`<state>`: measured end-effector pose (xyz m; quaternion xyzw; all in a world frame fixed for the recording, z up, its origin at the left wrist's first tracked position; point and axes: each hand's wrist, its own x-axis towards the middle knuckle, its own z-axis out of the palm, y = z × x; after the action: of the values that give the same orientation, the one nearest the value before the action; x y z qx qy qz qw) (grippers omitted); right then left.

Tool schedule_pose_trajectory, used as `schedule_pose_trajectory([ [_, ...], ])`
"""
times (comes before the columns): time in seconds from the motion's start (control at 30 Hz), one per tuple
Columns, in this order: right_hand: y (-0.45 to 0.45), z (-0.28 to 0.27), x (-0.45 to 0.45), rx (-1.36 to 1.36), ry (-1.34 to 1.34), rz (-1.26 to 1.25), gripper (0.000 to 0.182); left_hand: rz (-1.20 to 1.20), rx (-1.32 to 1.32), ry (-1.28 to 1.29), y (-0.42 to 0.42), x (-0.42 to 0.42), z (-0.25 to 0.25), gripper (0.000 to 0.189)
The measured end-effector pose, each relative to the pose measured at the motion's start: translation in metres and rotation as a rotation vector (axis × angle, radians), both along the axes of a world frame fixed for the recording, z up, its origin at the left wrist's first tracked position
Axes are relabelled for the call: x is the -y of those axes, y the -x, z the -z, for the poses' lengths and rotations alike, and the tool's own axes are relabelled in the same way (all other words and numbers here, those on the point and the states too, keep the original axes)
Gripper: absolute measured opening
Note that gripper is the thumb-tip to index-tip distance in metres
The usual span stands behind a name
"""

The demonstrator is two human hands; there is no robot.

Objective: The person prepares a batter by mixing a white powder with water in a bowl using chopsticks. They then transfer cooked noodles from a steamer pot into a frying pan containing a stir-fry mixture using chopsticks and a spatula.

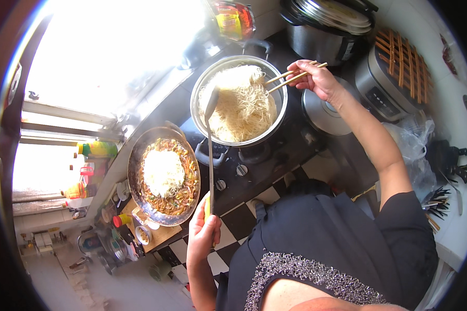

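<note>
A steamer pot [195, 116] full of pale thin noodles [245, 112] stands on the stove. My right hand [315, 79], at the pot's right side, holds a pair of wooden chopsticks [292, 76] with their tips at the noodles. My left hand [204, 229] grips the yellow handle of a long metal ladle or spatula [211, 155], whose dark head rests over the left part of the noodles. Left of it is a wok [136, 194] holding a chopped, saucy dish [186, 198] with a mound of noodles [163, 173] on top.
A metal lid [330, 112] lies right of the pot. Behind stand an electric pressure cooker [315, 41] and a rice cooker [377, 97]. A wooden board [165, 235] bears a small bowl [143, 234] near the wok. Stove knobs [241, 170] face me; bottles [97, 149] line the window.
</note>
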<state>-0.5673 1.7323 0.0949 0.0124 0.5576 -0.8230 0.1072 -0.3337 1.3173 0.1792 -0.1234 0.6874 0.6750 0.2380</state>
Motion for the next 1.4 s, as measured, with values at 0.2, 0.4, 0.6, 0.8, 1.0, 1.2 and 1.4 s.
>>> schedule_pose_trajectory([
  [0.2,-0.002,-0.014,0.033,-0.040,0.030,0.101,0.032,-0.044,0.034,-0.211,-0.008,-0.004,0.019,0.058],
  [0.4,-0.005,-0.028,0.044,-0.117,0.154,0.120,0.029,-0.071,-0.039,-0.313,-0.017,-0.019,0.019,0.063],
  [0.6,-0.011,-0.061,0.059,-0.240,0.134,0.160,0.032,-0.092,-0.066,-0.409,-0.022,-0.030,0.010,0.066],
  [0.8,-0.023,-0.088,0.068,-0.310,0.101,0.243,0.032,-0.078,-0.092,-0.521,-0.019,-0.031,-0.001,0.066],
  [1.0,-0.028,-0.106,0.069,-0.359,0.082,0.277,0.030,-0.023,-0.124,-0.649,-0.009,-0.024,-0.001,0.063],
  [1.2,-0.036,-0.129,0.073,-0.444,-0.007,0.334,0.029,0.045,-0.098,-0.771,0.009,-0.012,-0.001,0.061],
  [1.4,-0.049,-0.157,0.097,-0.410,0.068,0.486,0.026,0.133,-0.131,-0.826,0.019,0.008,-0.007,0.059],
])
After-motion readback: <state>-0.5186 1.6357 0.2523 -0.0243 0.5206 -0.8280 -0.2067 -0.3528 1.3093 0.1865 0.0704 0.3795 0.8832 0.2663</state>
